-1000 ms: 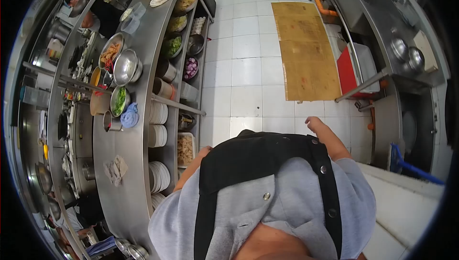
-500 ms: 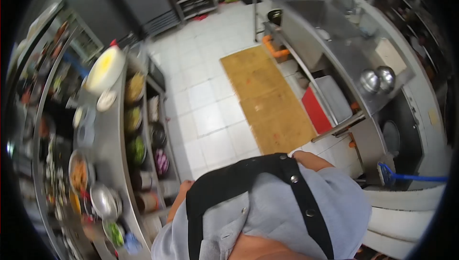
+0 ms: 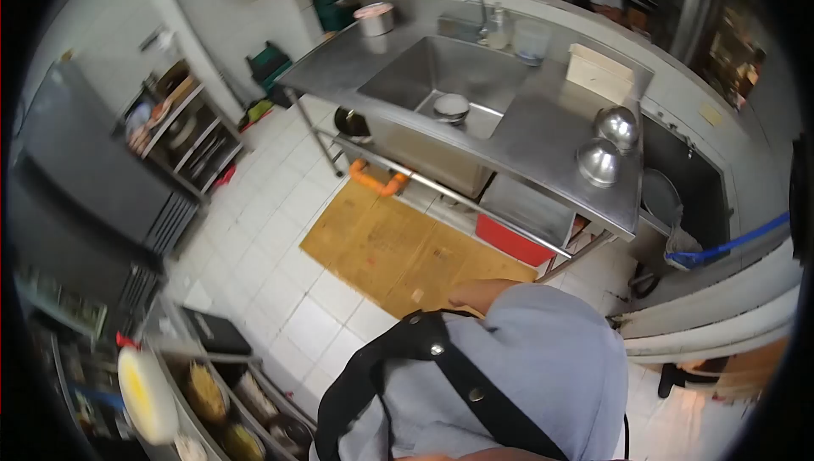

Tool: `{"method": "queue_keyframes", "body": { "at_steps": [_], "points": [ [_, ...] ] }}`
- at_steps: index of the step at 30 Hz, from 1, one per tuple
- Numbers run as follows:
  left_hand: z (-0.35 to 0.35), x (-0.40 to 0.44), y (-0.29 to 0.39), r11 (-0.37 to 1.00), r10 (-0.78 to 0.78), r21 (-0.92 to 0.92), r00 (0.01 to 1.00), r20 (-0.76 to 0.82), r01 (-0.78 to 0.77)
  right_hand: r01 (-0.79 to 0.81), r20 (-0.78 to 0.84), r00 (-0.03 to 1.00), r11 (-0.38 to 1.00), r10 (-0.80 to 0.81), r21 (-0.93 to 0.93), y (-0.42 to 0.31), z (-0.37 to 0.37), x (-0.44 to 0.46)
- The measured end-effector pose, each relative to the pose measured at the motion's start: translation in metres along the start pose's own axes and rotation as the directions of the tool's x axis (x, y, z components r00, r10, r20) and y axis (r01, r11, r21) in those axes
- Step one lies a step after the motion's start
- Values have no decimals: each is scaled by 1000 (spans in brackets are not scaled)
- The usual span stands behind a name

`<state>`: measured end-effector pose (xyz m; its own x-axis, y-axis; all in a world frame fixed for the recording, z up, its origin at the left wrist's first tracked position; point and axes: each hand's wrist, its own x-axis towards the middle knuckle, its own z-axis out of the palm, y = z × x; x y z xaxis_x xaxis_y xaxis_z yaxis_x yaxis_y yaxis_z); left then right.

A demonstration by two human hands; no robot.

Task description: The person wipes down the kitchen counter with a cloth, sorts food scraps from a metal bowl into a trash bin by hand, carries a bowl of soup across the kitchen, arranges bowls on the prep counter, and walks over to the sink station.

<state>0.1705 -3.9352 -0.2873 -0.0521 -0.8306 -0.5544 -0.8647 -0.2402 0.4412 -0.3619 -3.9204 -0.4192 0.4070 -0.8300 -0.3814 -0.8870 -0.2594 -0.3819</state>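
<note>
I've got the mat [image 3: 386, 241] by my right hand [image 3: 466, 294], sink [image 3: 475, 67] past those fingers, can't tell if they're apart, left hand's offscreen.

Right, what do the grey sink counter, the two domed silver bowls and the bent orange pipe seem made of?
Grey sink counter: brushed metal, likely stainless steel; soft sheen. Two domed silver bowls: polished metal; bright highlights. Bent orange pipe: probably smooth plastic; even colour.

Satin-finish metal sink table [image 3: 534, 135] beyond R hand [image 3: 465, 296], 2 shiny smooth metal bowls [image 3: 599, 163] up & R of hand, matt scuffed tan mat [image 3: 398, 245] just past it, glossy wht flr tiles [image 3: 312, 325] to its L, matt gry cloth shirt [image 3: 543, 342] beside it
</note>
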Motion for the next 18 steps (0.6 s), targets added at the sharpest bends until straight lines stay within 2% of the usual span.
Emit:
{"method": "queue_keyframes", "body": {
  "at_steps": [1,3,5,6,8,9,11,12,14,15,18],
  "points": [
    [-12,22,19,1000,17,4,1000,6,-17,-33,-11,999,999,33,13,9,-10,34],
    [-39,63,53,999,50,-10,999,-4,-50,-153,-14,986,932,167,329,34,-22,113],
    [-63,100,78,996,80,-25,997,-21,-81,-27,-148,986,958,72,286,-13,-167,75],
    [-73,117,88,995,96,-30,995,-24,-97,-35,-155,984,958,83,286,-18,-192,92],
    [-91,152,106,990,138,-33,990,-30,-139,-367,-21,919,872,394,323,-22,-235,122],
    [-99,167,112,987,155,-29,988,-28,-156,-378,-26,912,864,409,334,-19,-246,123],
    [-113,199,120,980,199,1,980,-12,-199,-225,-173,915,817,364,531,-24,-238,124],
    [-121,213,126,975,223,17,975,-4,-223,-230,-191,901,803,389,550,-21,-231,126],
    [-136,240,133,966,255,43,967,10,-255,-315,-95,928,894,361,320,-10,-208,119],
    [-142,252,137,962,266,51,964,13,-266,-333,-103,918,887,382,319,-8,-199,109],
    [-155,284,152,952,299,68,954,13,-299,-315,124,945,944,303,94,0,-193,73]
  ]
}}
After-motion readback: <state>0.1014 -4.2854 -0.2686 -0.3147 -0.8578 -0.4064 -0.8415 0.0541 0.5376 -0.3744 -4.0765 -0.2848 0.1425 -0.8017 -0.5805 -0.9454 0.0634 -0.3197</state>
